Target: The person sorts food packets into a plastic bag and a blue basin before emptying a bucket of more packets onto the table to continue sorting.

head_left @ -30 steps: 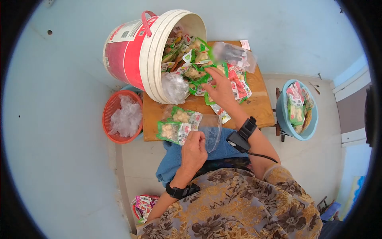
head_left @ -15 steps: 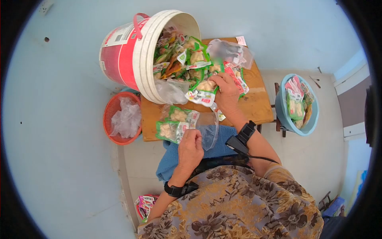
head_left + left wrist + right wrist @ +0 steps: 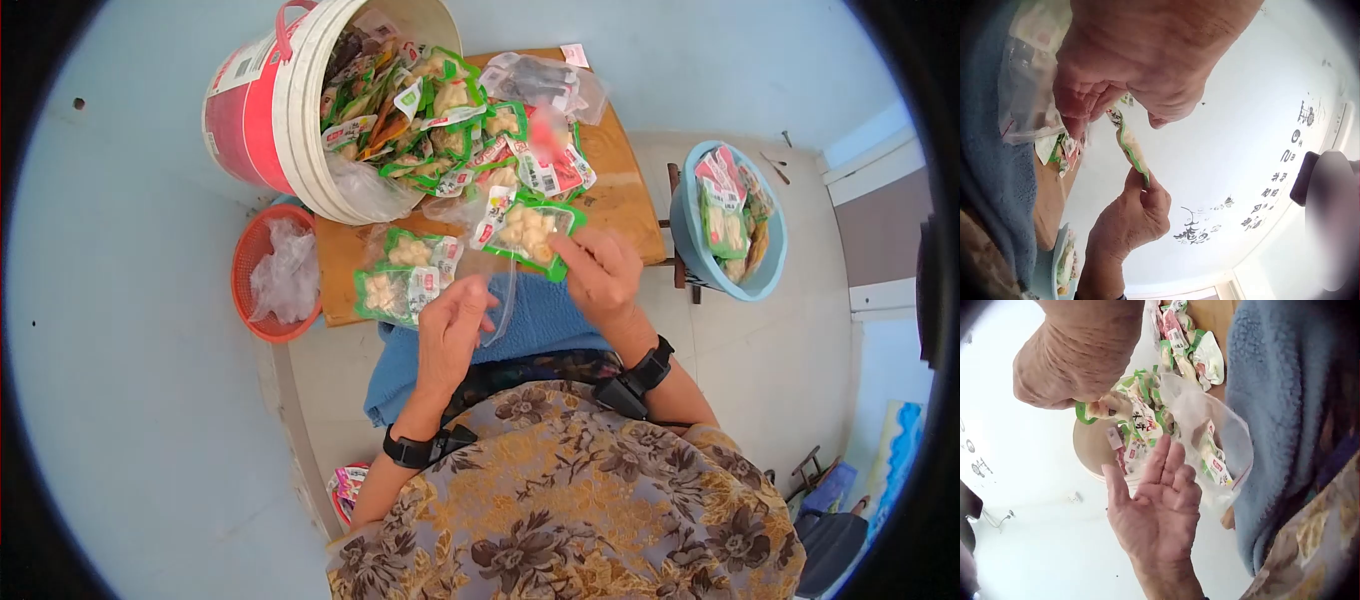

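Observation:
In the head view my right hand [image 3: 605, 275] pinches a green-edged clear food packet [image 3: 530, 235] with pale chunks by its edge. The left wrist view shows this packet [image 3: 1132, 147] edge-on between thumb and fingers. My left hand [image 3: 450, 330] is just left of it, over the near table edge; the right wrist view shows its palm [image 3: 1160, 519] turned up and fingers loosely extended, holding nothing. Beside that hand a clear plastic bag [image 3: 1235, 431] lies with its mouth toward my lap. Two similar packets [image 3: 380, 293] are inside it.
A tipped white-and-red bucket [image 3: 250, 125] spills many packets [image 3: 440, 120] onto the wooden table [image 3: 625, 200]. A red basket [image 3: 250, 250] with plastic bags stands left, a blue basin [image 3: 765, 270] of packets right. A blue cloth [image 3: 540, 310] covers my lap.
My right hand has picked a packet from the pile and brought it back toward me, near the bag. The left hand has let go of the bag's edge and turned its palm upward.

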The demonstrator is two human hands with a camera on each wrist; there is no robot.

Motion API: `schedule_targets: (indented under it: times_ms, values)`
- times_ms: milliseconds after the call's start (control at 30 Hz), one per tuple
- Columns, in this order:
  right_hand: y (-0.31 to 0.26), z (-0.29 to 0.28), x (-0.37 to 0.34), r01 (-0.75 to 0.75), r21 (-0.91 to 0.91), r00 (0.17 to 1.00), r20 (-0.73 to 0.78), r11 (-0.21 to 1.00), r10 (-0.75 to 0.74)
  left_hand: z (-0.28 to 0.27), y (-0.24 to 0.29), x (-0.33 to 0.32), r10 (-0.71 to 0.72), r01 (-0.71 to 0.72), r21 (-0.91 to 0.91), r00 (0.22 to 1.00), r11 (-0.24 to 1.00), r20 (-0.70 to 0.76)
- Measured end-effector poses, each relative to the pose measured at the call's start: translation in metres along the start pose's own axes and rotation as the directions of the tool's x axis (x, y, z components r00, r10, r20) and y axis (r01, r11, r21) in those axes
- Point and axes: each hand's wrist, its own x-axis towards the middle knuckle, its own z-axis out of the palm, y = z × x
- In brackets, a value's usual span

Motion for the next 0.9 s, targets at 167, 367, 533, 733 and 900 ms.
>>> schedule_targets:
  times_ms: [167,367,533,733,900]
  values:
    - [-0.024,-0.014,-0.012,0.062,0.138,0.996,0.061,0.988,-0.071,0.004,-0.012,0.003,-0.130,0.179,-0.428,0.981,0.886,0.143]
    - [-0.030,-0.015,-0.028,0.113,0.256,0.977,0.148,0.960,-0.154,0.003,-0.003,0.004,-0.152,0.155,-0.681,0.986,0.716,0.065]
    - [-0.041,-0.014,-0.030,0.026,0.310,0.958,0.265,0.951,-0.113,0.008,0.003,0.000,-0.090,0.109,-0.650,0.994,0.752,0.062]
    - [-0.037,-0.037,-0.021,-0.261,0.447,0.912,0.406,0.856,0.066,0.015,-0.012,-0.001,-0.013,0.088,-0.513,0.989,0.854,0.148]
    - [-0.037,-0.052,0.014,-0.572,0.372,0.820,0.278,0.731,0.500,0.010,0.015,-0.008,-0.056,-0.046,0.214,0.893,0.976,0.446]
